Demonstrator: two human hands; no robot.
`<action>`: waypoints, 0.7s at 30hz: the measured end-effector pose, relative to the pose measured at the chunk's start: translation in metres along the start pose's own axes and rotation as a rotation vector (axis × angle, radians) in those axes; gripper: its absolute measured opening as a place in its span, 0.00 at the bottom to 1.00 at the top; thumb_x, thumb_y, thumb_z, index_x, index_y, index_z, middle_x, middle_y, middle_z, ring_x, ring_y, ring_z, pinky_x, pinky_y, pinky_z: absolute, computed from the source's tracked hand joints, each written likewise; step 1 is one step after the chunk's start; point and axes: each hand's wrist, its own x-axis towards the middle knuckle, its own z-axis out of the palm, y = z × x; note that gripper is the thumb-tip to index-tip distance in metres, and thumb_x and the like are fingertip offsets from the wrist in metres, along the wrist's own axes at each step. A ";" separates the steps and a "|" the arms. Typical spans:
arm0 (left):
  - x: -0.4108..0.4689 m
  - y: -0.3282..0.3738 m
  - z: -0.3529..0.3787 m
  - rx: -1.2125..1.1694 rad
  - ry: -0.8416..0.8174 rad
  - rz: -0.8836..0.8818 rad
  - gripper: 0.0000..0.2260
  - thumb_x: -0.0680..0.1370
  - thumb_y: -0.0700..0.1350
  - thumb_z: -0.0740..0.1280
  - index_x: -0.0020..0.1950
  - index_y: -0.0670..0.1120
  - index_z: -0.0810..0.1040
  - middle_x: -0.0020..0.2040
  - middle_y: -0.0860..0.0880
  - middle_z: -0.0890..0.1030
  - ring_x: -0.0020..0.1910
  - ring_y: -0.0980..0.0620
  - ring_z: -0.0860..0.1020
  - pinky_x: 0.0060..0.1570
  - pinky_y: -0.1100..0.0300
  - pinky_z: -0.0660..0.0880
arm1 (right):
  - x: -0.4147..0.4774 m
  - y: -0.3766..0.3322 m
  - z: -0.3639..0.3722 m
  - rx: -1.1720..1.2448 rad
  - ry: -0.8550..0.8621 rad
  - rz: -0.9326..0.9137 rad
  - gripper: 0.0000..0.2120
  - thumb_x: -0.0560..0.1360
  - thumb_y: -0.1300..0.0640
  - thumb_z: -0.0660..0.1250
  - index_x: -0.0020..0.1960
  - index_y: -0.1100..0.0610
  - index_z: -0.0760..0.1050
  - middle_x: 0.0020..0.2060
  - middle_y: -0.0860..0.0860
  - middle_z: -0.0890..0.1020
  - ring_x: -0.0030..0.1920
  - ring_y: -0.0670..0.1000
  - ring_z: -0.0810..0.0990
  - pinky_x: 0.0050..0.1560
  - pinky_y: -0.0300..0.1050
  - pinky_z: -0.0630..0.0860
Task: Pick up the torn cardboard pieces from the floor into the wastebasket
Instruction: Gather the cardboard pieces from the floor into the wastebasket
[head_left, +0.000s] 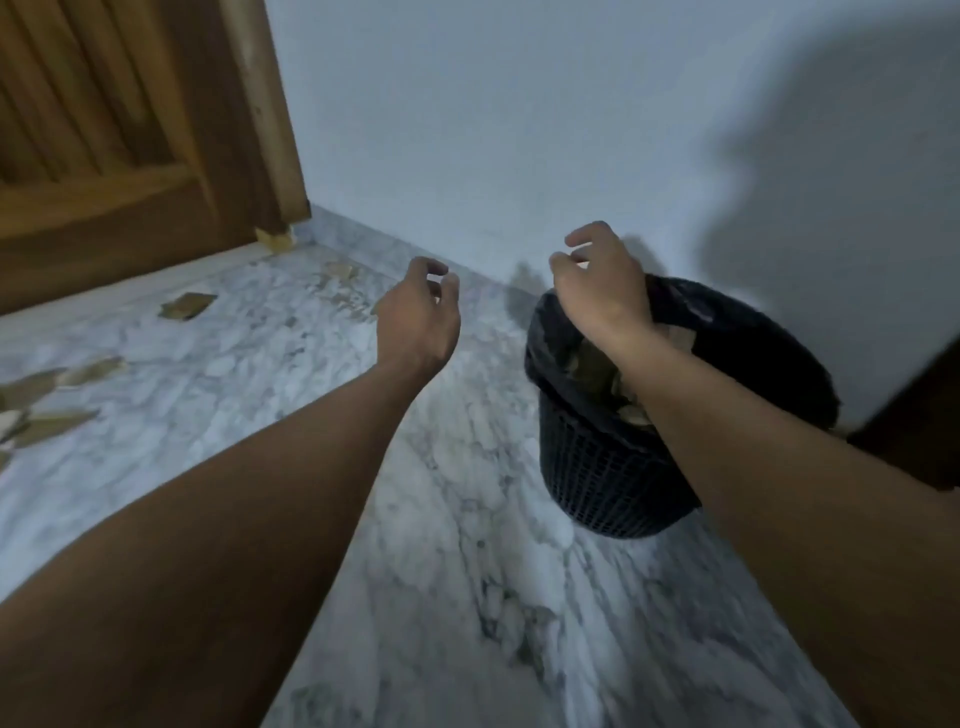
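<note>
One brown wooden door (104, 130) stood at the far left, and a dark thing (924, 415), too cut off to name, showed at the right edge. The right forearm (753, 467) crossed in front of the black wastebasket (597, 467) and hid part of its rim.

The right hand (602, 291) hung just over the wastebasket with its fingers loosely curled, and nothing showed in it. Some cardboard pieces (587, 364) lay inside, on a black bag (753, 332).

The left hand (418, 312) reached out left of the wastebasket, loosely curled too and holding nothing. More torn cardboard pieces (188, 306) lay on the floor (467, 519) farther left, well apart from both hands.

The floor was white and grey marble. The wastebasket stood on it close to a plain pale wall (519, 130).
</note>
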 end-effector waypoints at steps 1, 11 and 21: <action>-0.004 -0.022 -0.017 0.034 0.024 -0.022 0.13 0.84 0.52 0.59 0.62 0.47 0.75 0.49 0.50 0.81 0.45 0.49 0.79 0.43 0.57 0.71 | -0.004 -0.010 0.021 0.004 -0.029 -0.040 0.13 0.78 0.51 0.62 0.63 0.50 0.72 0.57 0.47 0.79 0.49 0.48 0.78 0.51 0.45 0.74; -0.110 -0.215 -0.185 0.354 0.205 -0.378 0.12 0.84 0.51 0.59 0.63 0.48 0.75 0.56 0.47 0.81 0.54 0.45 0.78 0.46 0.54 0.73 | -0.125 -0.088 0.248 -0.037 -0.564 -0.209 0.18 0.83 0.50 0.60 0.72 0.50 0.67 0.69 0.52 0.75 0.58 0.54 0.78 0.57 0.53 0.77; -0.224 -0.361 -0.332 0.847 0.417 -0.788 0.21 0.82 0.53 0.60 0.74 0.51 0.69 0.76 0.41 0.67 0.78 0.39 0.58 0.75 0.42 0.55 | -0.345 -0.052 0.418 -0.596 -1.068 -0.647 0.37 0.77 0.32 0.35 0.82 0.45 0.43 0.81 0.56 0.42 0.80 0.60 0.35 0.69 0.74 0.30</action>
